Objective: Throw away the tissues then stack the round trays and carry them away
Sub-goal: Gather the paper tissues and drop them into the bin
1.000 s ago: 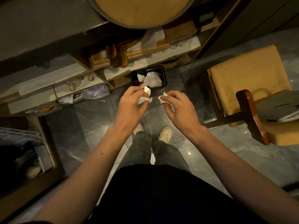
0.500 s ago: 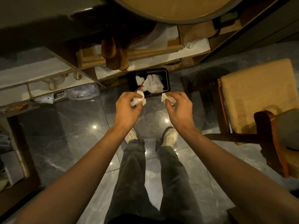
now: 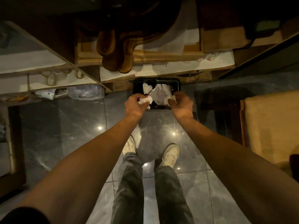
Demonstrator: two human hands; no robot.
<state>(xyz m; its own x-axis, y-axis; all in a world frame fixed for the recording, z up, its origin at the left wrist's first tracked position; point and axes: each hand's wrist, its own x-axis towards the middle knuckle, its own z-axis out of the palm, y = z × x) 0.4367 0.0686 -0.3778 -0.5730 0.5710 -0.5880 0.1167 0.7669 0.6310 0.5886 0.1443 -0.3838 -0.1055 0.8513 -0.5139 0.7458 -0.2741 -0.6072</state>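
Observation:
A small black bin (image 3: pixel 176 83) stands on the floor against the shelf unit, with crumpled white paper (image 3: pixel 159 92) inside it. My left hand (image 3: pixel 135 105) hovers over the bin's near left corner, shut on a crumpled white tissue (image 3: pixel 145 100). My right hand (image 3: pixel 182 105) is over the near right corner, fingers closed around another white tissue (image 3: pixel 171 99). No round tray shows clearly; the dark curved edge (image 3: pixel 163 26) at the top is too dim to identify.
Wooden shelves (image 3: pixel 161 70) with glassware and hanging wooden boards (image 3: pixel 113 50) rise behind the bin. A cushioned wooden chair (image 3: pixel 271 126) stands at the right. My feet (image 3: pixel 169 154) are on the glossy dark tile floor (image 3: pixel 64 135). A low cabinet (image 3: pixel 13 143) is at the left.
I have stepped closer and both hands have moved forward, from short of the bin to above its near edge, each holding its tissue throughout.

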